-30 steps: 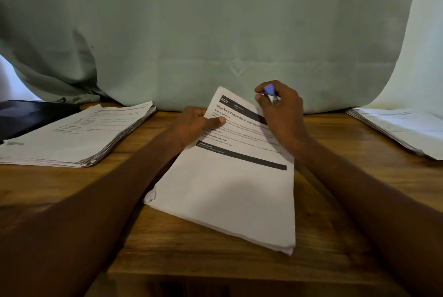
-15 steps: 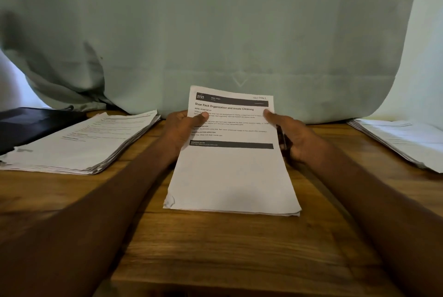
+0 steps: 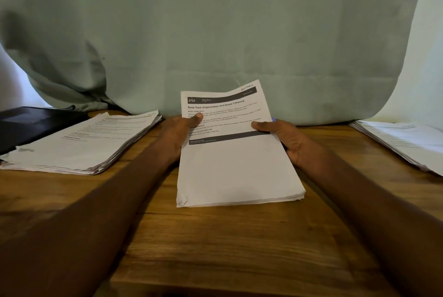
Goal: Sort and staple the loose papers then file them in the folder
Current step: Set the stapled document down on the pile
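Note:
A thick bundle of white papers [image 3: 236, 167] headed "Shoe Rack Organization and Insole Cleaning" is held over the middle of the wooden table [image 3: 215, 244]. My left hand [image 3: 178, 132] grips its left edge with the thumb on the top sheet. My right hand [image 3: 285, 137] grips the right edge, thumb on top. A small purple stapler [image 3: 274, 120] peeks out behind my right hand's fingers, mostly hidden. The bundle's near end rests on the table and its far end is lifted. A black folder [image 3: 36, 124] lies at the far left.
A tall stack of printed papers [image 3: 81, 143] lies left of my hands, partly over the folder. Another paper stack [image 3: 405, 143] sits at the right edge. A pale green cloth [image 3: 215, 33] hangs right behind the table.
The bundle has turned from slanted to square in front of me. My right hand came down from the top corner with the stapler to grip the right edge.

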A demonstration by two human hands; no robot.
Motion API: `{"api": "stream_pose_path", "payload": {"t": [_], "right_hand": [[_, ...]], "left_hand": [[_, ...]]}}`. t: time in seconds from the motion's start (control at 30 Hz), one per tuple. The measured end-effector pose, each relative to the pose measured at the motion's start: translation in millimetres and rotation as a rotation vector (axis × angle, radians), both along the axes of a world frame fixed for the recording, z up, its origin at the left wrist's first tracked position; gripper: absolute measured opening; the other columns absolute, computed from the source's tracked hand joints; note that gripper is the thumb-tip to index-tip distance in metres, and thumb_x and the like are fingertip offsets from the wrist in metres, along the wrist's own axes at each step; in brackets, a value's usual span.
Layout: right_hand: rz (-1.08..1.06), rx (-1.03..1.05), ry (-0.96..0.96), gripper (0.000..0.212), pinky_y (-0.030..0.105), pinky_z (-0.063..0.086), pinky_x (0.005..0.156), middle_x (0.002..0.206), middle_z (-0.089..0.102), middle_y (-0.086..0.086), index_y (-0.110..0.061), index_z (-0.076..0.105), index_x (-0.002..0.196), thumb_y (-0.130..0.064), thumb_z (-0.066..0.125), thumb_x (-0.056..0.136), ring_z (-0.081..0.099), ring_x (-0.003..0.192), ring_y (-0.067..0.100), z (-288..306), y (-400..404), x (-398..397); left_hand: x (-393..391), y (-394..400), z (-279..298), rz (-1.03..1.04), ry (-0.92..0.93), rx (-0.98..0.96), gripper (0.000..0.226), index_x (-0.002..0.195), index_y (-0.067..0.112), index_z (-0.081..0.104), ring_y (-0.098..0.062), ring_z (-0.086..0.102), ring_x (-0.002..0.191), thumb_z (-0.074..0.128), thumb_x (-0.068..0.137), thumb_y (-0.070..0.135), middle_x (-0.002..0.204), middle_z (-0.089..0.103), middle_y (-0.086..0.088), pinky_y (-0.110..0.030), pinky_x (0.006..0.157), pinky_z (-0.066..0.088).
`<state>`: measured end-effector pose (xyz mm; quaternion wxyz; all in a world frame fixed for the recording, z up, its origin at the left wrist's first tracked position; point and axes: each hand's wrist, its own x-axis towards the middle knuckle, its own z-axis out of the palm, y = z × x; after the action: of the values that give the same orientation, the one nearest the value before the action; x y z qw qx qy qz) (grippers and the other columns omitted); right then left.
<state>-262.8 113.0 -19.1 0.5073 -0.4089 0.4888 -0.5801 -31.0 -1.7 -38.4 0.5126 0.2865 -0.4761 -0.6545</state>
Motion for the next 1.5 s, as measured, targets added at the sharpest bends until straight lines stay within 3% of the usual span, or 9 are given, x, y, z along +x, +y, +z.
{"api": "stream_pose_path", "payload": {"t": [0.17,0.53,0.67,0.93,1.03,1.17,1.3,1.4,1.5], "right_hand": [[-0.055,-0.049,-0.013,0.044,0.044,0.062,0.085,0.114,0.075,0.012,-0.01,0.065,0.13,-0.009,0.075,0.088,0.072,0.107,0.034,-2.8,-0.9,-7.3],[-0.116,-0.085,-0.163,0.04,0.039,0.063,0.064,0.111,0.076,0.014,-0.01,0.065,0.128,-0.006,0.073,0.089,0.076,0.087,0.03,-2.8,3.7,-1.7],[-0.17,-0.169,-0.295,0.039,0.045,0.063,0.07,0.112,0.076,0.013,-0.013,0.065,0.127,-0.004,0.071,0.09,0.075,0.093,0.033,-1.3,4.2,1.9],[-0.207,-0.195,-0.217,0.033,0.046,0.062,0.081,0.108,0.078,0.009,-0.016,0.071,0.119,-0.013,0.079,0.087,0.075,0.096,0.03,5.9,1.8,41.5],[-0.128,-0.153,-0.077,0.037,0.044,0.062,0.082,0.101,0.079,0.007,-0.013,0.071,0.116,-0.023,0.083,0.083,0.076,0.091,0.027,4.9,3.5,75.7],[-0.073,-0.143,0.124,0.028,0.025,0.043,0.048,0.096,0.079,0.007,-0.013,0.072,0.11,-0.024,0.08,0.086,0.063,0.075,0.019,1.6,3.9,117.0],[-0.026,-0.068,0.112,0.026,0.022,0.037,0.04,0.076,0.068,0.003,-0.008,0.07,0.11,-0.018,0.078,0.087,0.05,0.057,0.011,6.6,-8.5,161.3],[-0.023,-0.044,0.08,0.02,0.022,0.039,0.041,0.079,0.069,0.003,-0.01,0.068,0.107,-0.013,0.075,0.088,0.052,0.054,0.009,12.2,-21.2,191.3],[-0.029,-0.046,0.053,0.019,0.023,0.04,0.043,0.081,0.071,0.004,-0.01,0.068,0.106,-0.01,0.075,0.088,0.055,0.046,0.006,17.9,-38.5,222.8]], "left_hand": [[6.0,5.6,-2.9,-0.153,-0.082,0.01,0.045,0.136,0.007,0.062,-0.038,0.066,0.119,0.072,0.093,0.017,0.129,0.069,-0.017,-0.055,0.106,0.049],[13.9,30.1,10.9,-0.207,-0.243,-0.034,0.046,0.134,0.013,0.063,-0.031,0.071,0.113,0.074,0.09,0.021,0.123,0.073,-0.011,-0.049,0.1,0.054],[18.8,42.5,17.2,-0.289,-0.366,-0.074,0.042,0.132,0.016,0.065,-0.031,0.07,0.115,0.073,0.092,0.018,0.125,0.073,-0.01,-0.047,0.102,0.052],[66.1,66.3,22.7,0.184,-0.585,-0.211,0.025,0.108,0.017,0.068,-0.013,0.068,0.088,0.079,0.088,0.027,0.097,0.072,0.006,-0.024,0.063,0.054],[100.6,71.7,19.2,0.293,-0.554,-0.161,0.033,0.117,0.014,0.066,-0.015,0.067,0.09,0.079,0.087,0.024,0.102,0.071,0.003,-0.024,0.067,0.052],[149.4,72.3,22.9,0.392,-0.597,-0.111,0.049,0.129,0.009,0.064,-0.021,0.066,0.095,0.079,0.087,0.028,0.12,0.069,-0.006,-0.032,0.075,0.055],[194.5,71.5,32.4,0.455,-0.657,-0.093,0.046,0.128,0.008,0.063,-0.018,0.063,0.086,0.078,0.089,0.026,0.106,0.067,-0.003,-0.027,0.064,0.048],[221.5,66.0,40.4,0.497,-0.725,-0.064,0.033,0.112,0.011,0.066,-0.029,0.064,0.101,0.079,0.087,0.03,0.112,0.069,-0.008,-0.037,0.076,0.053],[248.9,59.5,53.2,0.539,-0.789,-0.04,0.042,0.119,0.01,0.065,-0.033,0.063,0.108,0.08,0.086,0.032,0.118,0.068,-0.01,-0.044,0.086,0.054]]}}
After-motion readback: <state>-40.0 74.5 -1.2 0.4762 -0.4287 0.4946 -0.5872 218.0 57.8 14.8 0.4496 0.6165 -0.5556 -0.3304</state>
